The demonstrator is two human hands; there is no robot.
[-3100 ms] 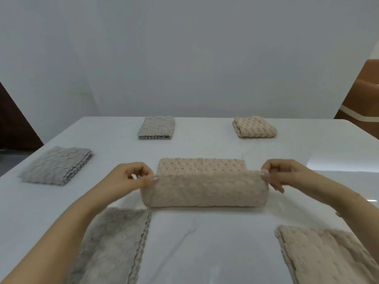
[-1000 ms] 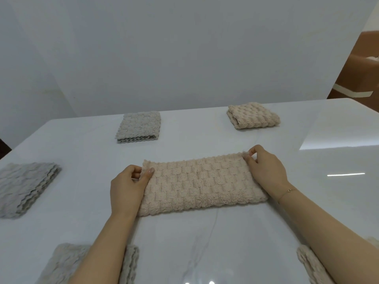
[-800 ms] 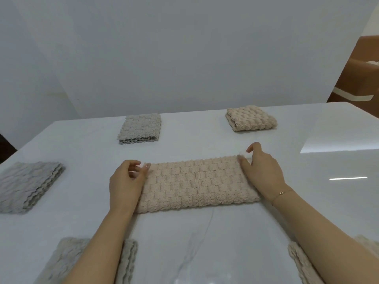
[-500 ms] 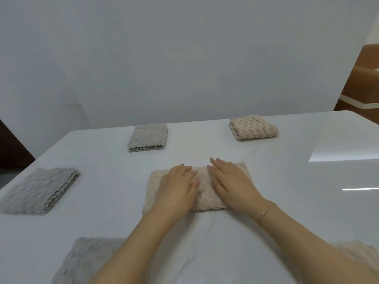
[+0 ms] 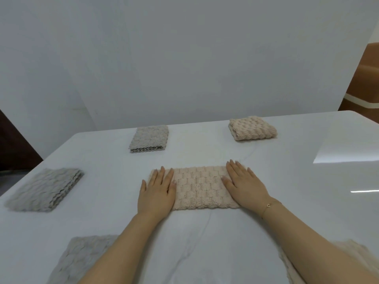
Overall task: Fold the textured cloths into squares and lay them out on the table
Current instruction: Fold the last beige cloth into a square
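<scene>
While both flat, open hands, left (image 5: 156,193) and right (image 5: 245,184), press the half-folded beige textured cloth (image 5: 200,187) on the white desk (image 5: 205,242), gripping nothing, folding it crosswise into a square likely comes next.

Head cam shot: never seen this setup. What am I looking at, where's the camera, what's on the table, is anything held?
There is no robot here. A person wears one wide-angle camera on the head, looking forward and down, so the two bare arms enter from the bottom edge.

The left hand and right hand lie flat, fingers straight, on the two ends of a beige cloth, folded into a long strip on the white table. They press it; neither grips anything.

Already folded into squares: a grey cloth and a beige square at the far side, and another grey square at the left. Near the bottom edge lie a grey cloth on the left and a beige one on the right, both partly hidden.
</scene>
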